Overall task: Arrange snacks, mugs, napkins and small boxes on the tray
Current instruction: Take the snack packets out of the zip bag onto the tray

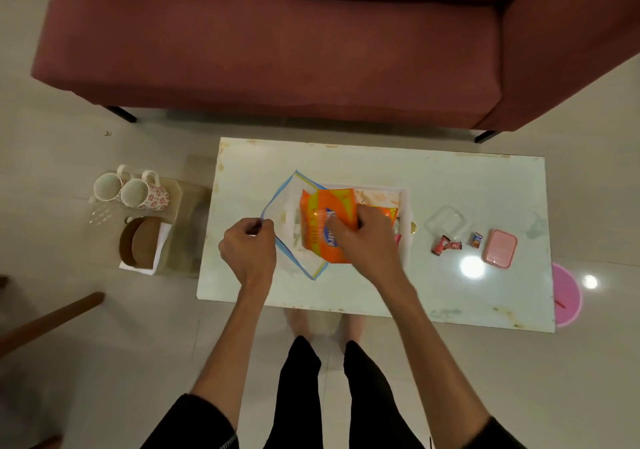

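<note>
On the white table point(381, 289) lies a white tray point(405, 213). Over its left end sits a clear zip bag with a blue edge point(282, 195), and my left hand point(249, 244) pinches that edge at the bag's left corner. My right hand point(367, 237) grips an orange snack packet point(325, 220) that lies partly inside the bag, over the tray. Right of the tray lie small wrapped candies point(446, 244), another small candy point(476, 239), a clear plastic box point(446, 220) and a pink lidded box point(500, 248).
On a low glass side table point(187, 240) to the left stand two floral mugs point(131, 190) and a brown holder with white napkins point(143, 246). A maroon sofa point(277, 43) is beyond the table. A pink round object point(566, 294) lies on the floor at right.
</note>
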